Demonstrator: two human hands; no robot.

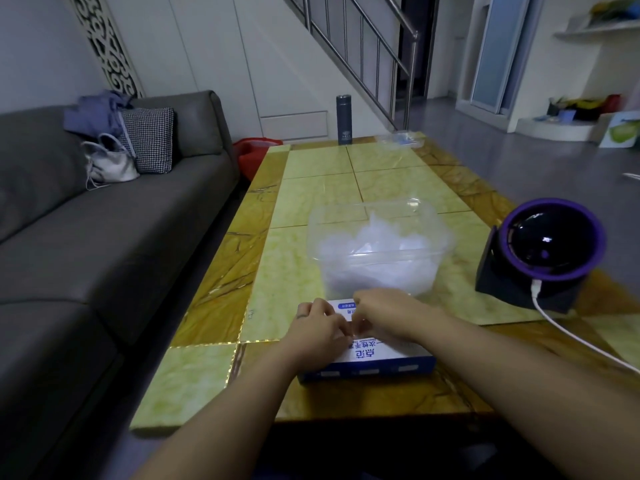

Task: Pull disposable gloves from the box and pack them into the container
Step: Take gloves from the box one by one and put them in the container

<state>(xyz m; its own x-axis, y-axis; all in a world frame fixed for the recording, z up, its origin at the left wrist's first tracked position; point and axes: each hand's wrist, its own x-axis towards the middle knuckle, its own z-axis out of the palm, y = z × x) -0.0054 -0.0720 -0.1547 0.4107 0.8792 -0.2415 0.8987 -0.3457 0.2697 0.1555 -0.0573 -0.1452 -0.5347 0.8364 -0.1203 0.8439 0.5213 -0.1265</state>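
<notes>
A blue and white glove box [381, 362] lies flat near the front edge of the table. My left hand [318, 330] rests on its left top with fingers curled at the opening. My right hand [384, 313] hovers over the middle of the box, fingers curled as if pinching something thin and clear; the glove itself is hard to make out. Just behind the box stands a clear plastic container [377, 251] holding several crumpled translucent gloves [374, 247].
The yellow-green tiled table [311, 188] carries a purple-rimmed dome device [543, 251] with a white cable at right, a dark flask [343, 120] and a clear lid [403, 138] at the far end. A grey sofa [104, 220] runs along the left.
</notes>
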